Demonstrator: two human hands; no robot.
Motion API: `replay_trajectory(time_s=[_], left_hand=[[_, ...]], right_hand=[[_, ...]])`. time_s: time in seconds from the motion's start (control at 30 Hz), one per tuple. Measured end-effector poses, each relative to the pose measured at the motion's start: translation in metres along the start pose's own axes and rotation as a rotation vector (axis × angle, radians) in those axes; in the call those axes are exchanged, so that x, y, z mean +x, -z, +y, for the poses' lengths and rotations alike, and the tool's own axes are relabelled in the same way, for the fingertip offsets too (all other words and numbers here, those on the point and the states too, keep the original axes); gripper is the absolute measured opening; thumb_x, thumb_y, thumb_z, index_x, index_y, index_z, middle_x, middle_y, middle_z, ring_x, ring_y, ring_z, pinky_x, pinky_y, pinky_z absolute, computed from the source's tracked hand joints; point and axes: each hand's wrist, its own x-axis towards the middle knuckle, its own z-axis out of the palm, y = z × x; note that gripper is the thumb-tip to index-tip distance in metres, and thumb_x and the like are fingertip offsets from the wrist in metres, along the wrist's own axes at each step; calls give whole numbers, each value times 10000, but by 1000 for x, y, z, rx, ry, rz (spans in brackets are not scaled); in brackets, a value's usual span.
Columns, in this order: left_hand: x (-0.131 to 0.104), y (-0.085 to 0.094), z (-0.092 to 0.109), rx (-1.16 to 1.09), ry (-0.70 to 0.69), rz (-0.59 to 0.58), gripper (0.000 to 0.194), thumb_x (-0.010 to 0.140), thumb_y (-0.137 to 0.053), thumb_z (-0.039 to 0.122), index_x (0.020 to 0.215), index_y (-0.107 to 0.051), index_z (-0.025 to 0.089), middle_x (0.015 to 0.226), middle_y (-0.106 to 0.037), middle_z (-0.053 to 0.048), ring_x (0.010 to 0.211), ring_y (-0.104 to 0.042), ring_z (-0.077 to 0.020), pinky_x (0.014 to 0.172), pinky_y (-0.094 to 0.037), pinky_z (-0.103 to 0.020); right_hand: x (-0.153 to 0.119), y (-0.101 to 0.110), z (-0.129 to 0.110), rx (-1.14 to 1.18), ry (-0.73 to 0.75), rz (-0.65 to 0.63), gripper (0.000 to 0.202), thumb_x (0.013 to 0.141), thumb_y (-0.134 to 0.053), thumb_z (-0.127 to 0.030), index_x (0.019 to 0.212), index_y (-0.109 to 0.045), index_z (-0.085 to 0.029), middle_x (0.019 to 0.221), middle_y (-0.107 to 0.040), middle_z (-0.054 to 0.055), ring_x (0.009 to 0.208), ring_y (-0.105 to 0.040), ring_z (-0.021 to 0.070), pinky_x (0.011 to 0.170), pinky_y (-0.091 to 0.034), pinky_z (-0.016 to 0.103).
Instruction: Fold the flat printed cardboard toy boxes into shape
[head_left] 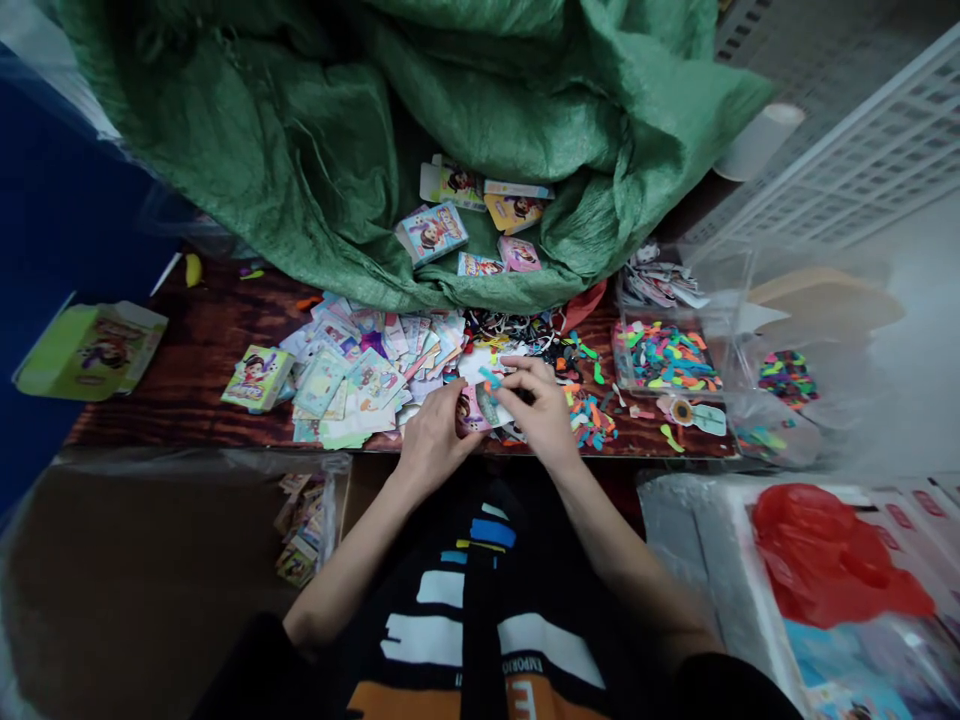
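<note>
My left hand [435,436] is closed round a small pink printed box [472,410] at the table's front edge. Close beside it, my right hand [538,405] pinches a small teal strip [490,378], limp like an uninflated balloon, just above the box. The box's opening is partly hidden by my fingers. Left of my hands lies a spread pile of printed paper cards [360,385], with a green-and-white cartoon box [257,378] at its edge. On the right, loose colourful balloon-like pieces [592,420] lie near dark, stringy small items [536,330].
A large green woven sack [315,180] holding several cartoon boxes [435,232] stands behind. Clear trays hold colourful pieces [667,355] at the right. An open green carton [97,350] lies far left. A cardboard box [150,580] is below left; a red plastic bag [825,555], lower right.
</note>
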Motion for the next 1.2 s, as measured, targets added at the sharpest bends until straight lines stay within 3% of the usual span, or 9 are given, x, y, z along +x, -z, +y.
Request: replay_trajectory(time_s=[0.1, 0.2, 0.37, 0.53, 0.6, 0.73, 0.87, 0.97, 1.2], left_hand=[[0, 1, -2, 19, 0, -2, 632, 769, -733, 226, 1331, -447, 192, 1277, -641, -148, 1180, -622, -318, 929, -542, -439], [0, 2, -6, 24, -12, 4, 635, 765, -712, 182, 1340, -441, 188, 1284, -634, -149, 1192, -615, -314, 940, -538, -431], [3, 2, -6, 35, -8, -12, 646, 777, -705, 195, 1357, -421, 180, 1310, -619, -149, 1222, -596, -310, 937, -539, -425], [6, 3, -5, 14, -19, -14, 638, 779, -696, 204, 1355, -422, 183, 1312, -618, -138, 1219, -598, -297, 951, -533, -415], [5, 6, -7, 12, 3, 0, 634, 776, -709, 216, 1346, -434, 188, 1300, -626, -134, 1194, -613, -294, 948, -534, -408], [5, 12, -15, 5, 67, 26, 631, 762, -757, 301, 1313, -472, 182, 1239, -655, -129, 1121, -649, -299, 914, -547, -407], [4, 14, -20, -46, 111, 49, 660, 762, -762, 381, 1322, -478, 178, 1217, -663, -126, 1082, -665, -291, 897, -556, -399], [3, 15, -23, -105, 147, 74, 667, 768, -756, 437, 1323, -483, 190, 1231, -661, -119, 1081, -664, -287, 889, -559, -402], [4, 20, -29, -215, 201, 49, 701, 742, -761, 461, 1324, -489, 181, 1207, -666, -113, 1037, -670, -270, 812, -574, -376]], right_hand=[[-2, -6, -1, -308, 199, -164, 174, 841, -614, -122, 761, -721, -233, 1208, -633, 98, 1195, -493, 297, 1044, -419, 520], [-3, 2, -1, -354, 260, -300, 219, 889, -567, -111, 921, -749, -228, 1273, -608, 109, 1218, -501, 291, 1040, -433, 505], [-6, 17, -3, -216, 200, -110, 179, 951, -566, -229, 950, -744, -243, 1112, -658, 77, 1089, -594, 238, 967, -474, 420], [-3, 23, 2, -215, 215, -315, 181, 950, -580, -262, 891, -747, -230, 968, -671, 60, 943, -612, 218, 830, -497, 359], [9, 33, 13, -186, 203, -254, 194, 958, -559, -257, 891, -735, -213, 913, -676, 54, 866, -630, 200, 792, -500, 335], [49, 55, 46, -586, 145, -14, 229, 918, -518, -147, 937, -739, -204, 928, -671, 89, 915, -604, 246, 802, -480, 365], [76, 65, 69, -890, 110, -45, 247, 877, -507, -112, 914, -733, -205, 1069, -648, 132, 1042, -542, 289, 756, -473, 367], [84, 74, 68, -758, 142, 6, 138, 856, -575, -171, 802, -698, -206, 980, -649, 108, 1007, -560, 271, 817, -482, 380], [88, 100, 37, 105, -13, 125, 156, 730, -746, -350, 764, -667, -220, 905, -694, 26, 768, -618, 171, 664, -501, 298]])
